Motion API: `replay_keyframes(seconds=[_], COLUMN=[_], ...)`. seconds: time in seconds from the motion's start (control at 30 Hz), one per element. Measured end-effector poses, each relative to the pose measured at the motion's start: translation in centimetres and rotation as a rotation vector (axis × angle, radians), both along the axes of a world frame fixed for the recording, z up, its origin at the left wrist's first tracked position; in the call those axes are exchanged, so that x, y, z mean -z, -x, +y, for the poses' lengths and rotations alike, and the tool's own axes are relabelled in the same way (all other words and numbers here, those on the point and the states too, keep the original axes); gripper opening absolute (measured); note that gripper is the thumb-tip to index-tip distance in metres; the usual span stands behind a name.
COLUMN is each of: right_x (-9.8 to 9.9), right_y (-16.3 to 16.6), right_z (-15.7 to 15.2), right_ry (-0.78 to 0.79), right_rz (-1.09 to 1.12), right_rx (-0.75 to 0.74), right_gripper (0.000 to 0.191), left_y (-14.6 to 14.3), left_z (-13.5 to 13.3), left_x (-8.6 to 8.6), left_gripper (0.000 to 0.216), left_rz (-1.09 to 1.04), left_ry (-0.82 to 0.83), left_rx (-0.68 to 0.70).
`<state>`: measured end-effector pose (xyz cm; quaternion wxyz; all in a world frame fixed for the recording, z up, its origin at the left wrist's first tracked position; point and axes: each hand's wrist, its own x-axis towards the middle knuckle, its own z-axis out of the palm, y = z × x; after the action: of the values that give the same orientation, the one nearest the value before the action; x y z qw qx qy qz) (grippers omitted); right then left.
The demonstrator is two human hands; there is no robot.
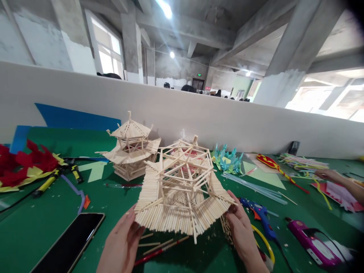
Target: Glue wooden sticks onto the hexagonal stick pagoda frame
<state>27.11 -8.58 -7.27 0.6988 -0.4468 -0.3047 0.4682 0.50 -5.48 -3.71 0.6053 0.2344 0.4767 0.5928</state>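
Observation:
I hold a half-built pavilion roof of thin wooden sticks (182,189) tilted up above the green table (42,231). My left hand (122,242) grips its lower left edge with thumb and fingers closed on the sticks. My right hand (243,231) holds its lower right edge, fingers pressed against the roof's side. A finished two-tier stick pavilion (131,149) stands behind it to the left. Loose sticks (159,244) lie on the table under the roof.
A black phone (69,242) lies at front left. Red and yellow paper shapes (22,165) and yellow-handled pliers (57,176) sit at left. A blue glue gun (260,214), a purple device (311,242), teal paper cranes (227,159) and another person's hand (330,175) are at right. A white partition (199,117) runs behind.

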Motion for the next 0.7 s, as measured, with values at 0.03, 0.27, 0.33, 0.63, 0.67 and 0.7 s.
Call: replay_keyframes(seconds=[0.03, 0.27, 0.33, 0.63, 0.67, 0.7], right_x=[0.0, -0.5, -0.6, 0.0, 0.2, 0.4], right_y=[0.0, 0.0, 0.1, 1.7, 1.9, 2.1], right_z=[0.0, -0.1, -0.2, -1.4, -1.5, -1.7], right_ry=[0.004, 0.045, 0.048, 0.015, 0.003, -0.007], right_rz=[-0.003, -0.006, -0.014, -0.01, -0.009, -0.013], right_rx=[0.002, 0.004, 0.008, 0.053, 0.068, 0.078], right_gripper=[0.068, 0.062, 0.058, 0.054, 0.055, 0.054], left_y=[0.0, 0.0, 0.2, 1.5, 1.6, 1.8], left_z=[0.1, 0.7, 0.9, 3.5, 3.8, 4.1], left_x=[0.0, 0.1, 0.3, -0.6, -0.8, -0.9], left_gripper=[0.024, 0.011, 0.011, 0.014, 0.012, 0.012], left_rz=[-0.008, -0.023, -0.023, 0.005, 0.017, 0.031], left_ry=[0.007, 0.038, 0.028, 0.022, 0.027, 0.032], left_rx=[-0.001, -0.042, -0.045, -0.002, 0.0, 0.005])
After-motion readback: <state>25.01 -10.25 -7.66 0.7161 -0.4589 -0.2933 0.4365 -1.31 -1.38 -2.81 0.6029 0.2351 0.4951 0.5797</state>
